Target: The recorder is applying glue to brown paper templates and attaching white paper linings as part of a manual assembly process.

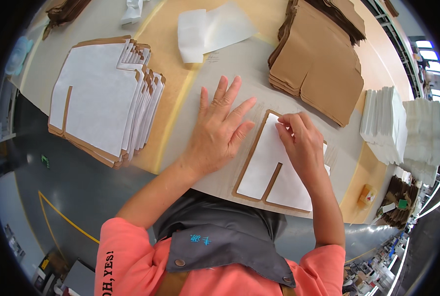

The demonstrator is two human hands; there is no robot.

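Note:
A white sheet (259, 165) with a slit in its near edge lies over a slightly larger brown cut piece (252, 198) at the table's front edge. A brown border shows along its left and near sides. My right hand (300, 140) is closed in a pinch at the sheet's upper part and covers some of its right side. To the left, my left hand (220, 126) is open with fingers spread, palm down over the tabletop and holding nothing. Whether it touches the table is hard to tell.
On the left is a stack of white-faced brown pieces (94, 96). A pile of brown cut pieces (319, 69) sits at the back right. White stacks (384, 123) stand far right, near a small yellow container (367, 196). Loose white sheets (193, 34) lie at the back.

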